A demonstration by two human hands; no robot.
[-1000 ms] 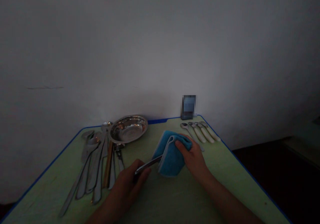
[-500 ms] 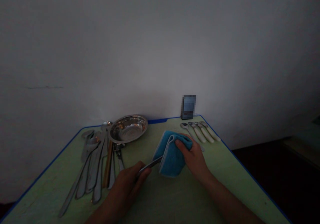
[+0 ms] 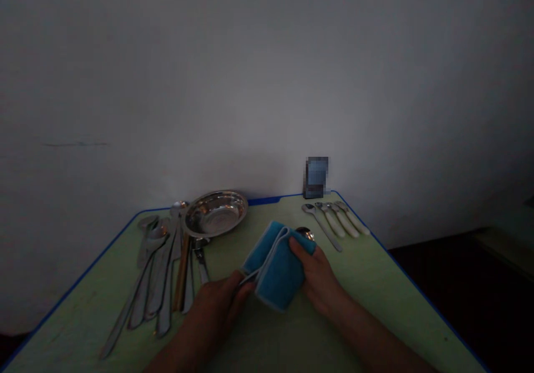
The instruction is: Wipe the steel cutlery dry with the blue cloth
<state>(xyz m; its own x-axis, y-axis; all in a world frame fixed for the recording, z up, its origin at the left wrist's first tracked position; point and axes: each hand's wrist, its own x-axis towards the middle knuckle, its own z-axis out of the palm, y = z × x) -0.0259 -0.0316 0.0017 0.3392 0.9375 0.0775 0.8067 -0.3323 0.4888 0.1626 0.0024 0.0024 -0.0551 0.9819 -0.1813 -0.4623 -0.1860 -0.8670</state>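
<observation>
My left hand (image 3: 219,301) is closed on the handle end of a metal spoon (image 3: 305,232). The spoon's bowl peeks out past the far edge of a folded blue cloth (image 3: 273,264). My right hand (image 3: 317,275) pinches the cloth around the spoon's shaft, fingers on top. Both hands are over the middle of a green table (image 3: 375,273) with a blue rim. Most of the spoon is hidden inside the cloth.
A steel bowl (image 3: 216,213) stands at the back left. Several long metal utensils (image 3: 161,273) lie in a row left of my hands. Several white-handled spoons (image 3: 337,220) lie at the back right, near a small dark box (image 3: 316,177) by the wall.
The cloth slid toward my left hand along the handle, and the spoon's bowl now shows beyond the cloth's far edge. My right hand came nearer with it.
</observation>
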